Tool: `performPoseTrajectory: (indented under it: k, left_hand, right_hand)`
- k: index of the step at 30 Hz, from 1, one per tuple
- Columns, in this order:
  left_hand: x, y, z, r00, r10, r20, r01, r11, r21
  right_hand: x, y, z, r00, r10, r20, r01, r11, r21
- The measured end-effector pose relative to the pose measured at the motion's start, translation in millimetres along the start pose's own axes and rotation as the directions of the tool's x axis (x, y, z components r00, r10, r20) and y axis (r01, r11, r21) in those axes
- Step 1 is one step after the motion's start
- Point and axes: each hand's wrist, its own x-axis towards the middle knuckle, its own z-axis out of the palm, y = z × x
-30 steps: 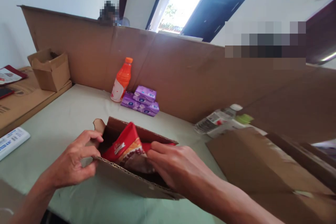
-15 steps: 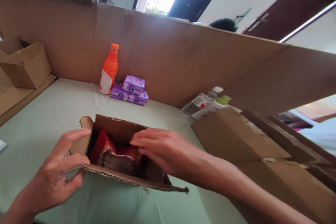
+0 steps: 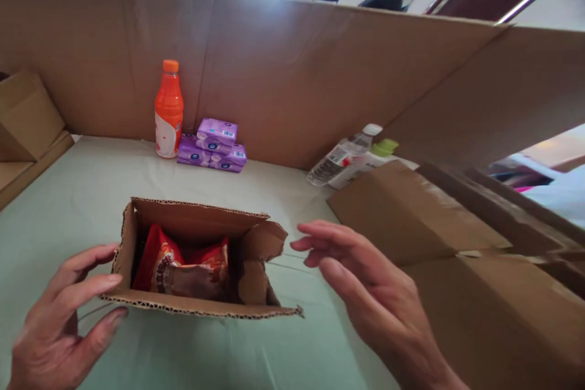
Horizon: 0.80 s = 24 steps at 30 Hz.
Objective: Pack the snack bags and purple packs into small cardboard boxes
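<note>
A small open cardboard box (image 3: 183, 303) stands on the pale green tabletop, its top flaps raised and its right end torn. Inside lies a red snack packet (image 3: 194, 271) with a printed brown and white front. My left hand (image 3: 64, 317) is at the box's left end, fingers spread, two fingertips at the wall and the thumb lower, beside the near corner. To the right of the box my right hand (image 3: 365, 280) hangs in the air, fingers stretched out and holding nothing.
At the back stand an orange bottle (image 3: 169, 113) and stacked purple tissue packs (image 3: 214, 149). A clear plastic bottle (image 3: 338, 161) leans beside a green-capped container (image 3: 384, 147) at right. Larger cardboard boxes (image 3: 411, 213) fill the right side; another carton (image 3: 27, 116) is at left. A cardboard partition (image 3: 292, 73) runs behind.
My right hand has come out of the box and moved right, off it. The packet now shows fully inside. My left hand's fingers have loosened at the left end, and the view has tilted down.
</note>
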Motion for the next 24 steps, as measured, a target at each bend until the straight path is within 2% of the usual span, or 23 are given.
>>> performPoseTrajectory:
  k: [2,5,7,8,10,11,13,17,19,22,24]
  left_hand:
    - [6.3,3.8,0.9,1.0,0.029,0.009,-0.029,0.999,-0.027]
    - [13.4,10.0,2.6,0.999,0.033,-0.004,-0.033,0.998,-0.05]
    - [15.7,13.3,4.2,0.999,0.033,-0.009,-0.033,0.998,-0.062]
    - [16.0,14.3,4.8,0.999,0.036,-0.006,-0.036,0.997,-0.067]
    - [14.9,14.6,5.8,1.0,0.02,0.015,-0.018,0.995,-0.093]
    - [13.4,13.7,6.0,0.999,-0.002,0.033,0.005,0.994,-0.113]
    - [9.1,10.4,6.4,0.996,-0.051,0.069,0.061,0.988,-0.143]
    - [-1.8,2.3,9.2,0.988,-0.121,0.099,0.134,0.982,-0.135]
    - [-4.2,0.7,11.9,0.983,-0.163,0.081,0.171,0.979,-0.108]
    - [0.2,3.5,16.1,0.981,-0.194,0.032,0.195,0.98,-0.037]
    - [7.1,8.5,18.7,0.987,-0.162,0.014,0.161,0.986,0.034]
  right_hand:
    - [7.3,-0.4,2.5,0.999,-0.01,-0.042,0.01,1.0,-0.011]
    - [22.4,-11.0,2.0,0.969,-0.249,0.0,0.248,0.967,-0.052]
    - [35.8,-21.8,2.3,0.91,-0.395,0.127,0.407,0.909,-0.085]
    - [43.2,-26.7,3.4,0.879,-0.418,0.23,0.45,0.886,-0.111]
    - [57.4,-32.7,7.6,0.825,-0.368,0.428,0.477,0.86,-0.18]
    - [63.0,-33.3,10.2,0.809,-0.317,0.495,0.467,0.859,-0.212]
    - [69.0,-29.7,14.9,0.815,-0.245,0.525,0.415,0.879,-0.234]
    - [57.9,-15.5,19.6,0.894,-0.166,0.416,0.207,0.977,-0.056]
    - [46.0,-11.2,22.0,0.901,-0.106,0.42,0.099,0.994,0.037]
    - [30.9,-9.5,25.7,0.878,-0.046,0.477,-0.035,0.986,0.16]
    - [26.2,-9.6,25.6,0.915,-0.041,0.4,-0.054,0.973,0.223]
